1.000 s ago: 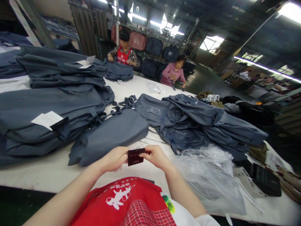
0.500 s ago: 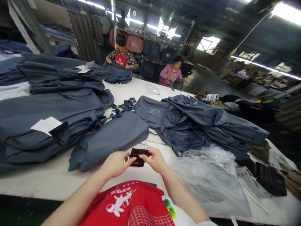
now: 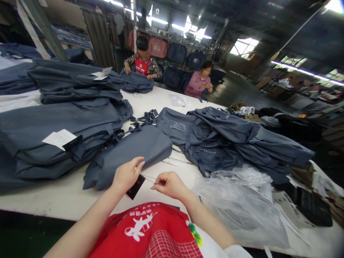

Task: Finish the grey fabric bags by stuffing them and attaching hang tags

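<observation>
A black hang tag [image 3: 135, 187] hangs tilted at the palm side of my left hand [image 3: 126, 175], which is closed on it; the lower fingers that grip it are mostly hidden. The thumb and forefinger of that hand point up, close together. A thin dark string [image 3: 149, 177] runs from the tag across to my right hand [image 3: 171, 185]. There a pinch of thumb and fingers holds the string's end. Just beyond both hands lies a folded navy bag [image 3: 134, 152] on the white table [image 3: 67, 204].
Stacked navy bags [image 3: 61, 122] with white and black tags fill the left. More navy bags [image 3: 215, 132] lie at the right, behind clear plastic bags [image 3: 236, 204]. Two co-workers, one in a red apron [image 3: 142, 66] and one in a pink top [image 3: 196, 84], sit across the table.
The tag has gone from being held flat between both hands to hanging at my left hand. My right hand has drawn its string out to the right. The pink-topped co-worker's hands have come together.
</observation>
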